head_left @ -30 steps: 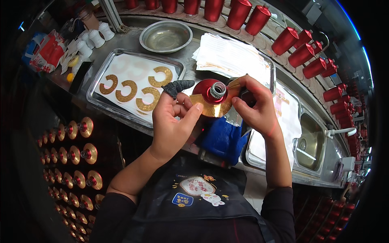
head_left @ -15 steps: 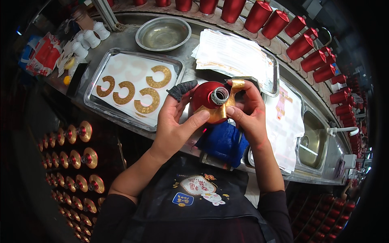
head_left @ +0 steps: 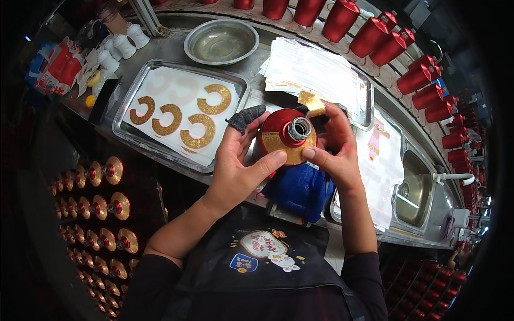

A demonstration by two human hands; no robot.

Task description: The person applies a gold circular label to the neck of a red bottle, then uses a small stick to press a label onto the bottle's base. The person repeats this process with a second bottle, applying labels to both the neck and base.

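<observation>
A red bottle (head_left: 276,124) with a bare threaded metal neck is tilted toward me between my two hands. A gold decal (head_left: 274,143) lies on its shoulder, around the near side of the neck. My left hand (head_left: 235,170) is closed on the bottle's left side, thumb on the decal; a dark fabric cover (head_left: 246,117) wraps one of its fingers. My right hand (head_left: 338,155) grips the right side, thumb pressing the decal beside the neck. A gold strip (head_left: 312,104) sits at its index finger; whether it joins the decal I cannot tell.
A tray (head_left: 119,130) of gold C-shaped decals on white paper lies left, with a metal basin (head_left: 221,44) behind. Paper sheets (head_left: 316,67) are stacked right of it. A blue cloth (head_left: 300,190) is under the bottle. Red bottles (head_left: 342,20) line the back; a sink (head_left: 415,187) is right.
The gold decal, raised and folded at the right thumb before, now lies flatter around the neck's near side. The right thumb has come down beside the neck, and the gold strip at the index finger has tilted.
</observation>
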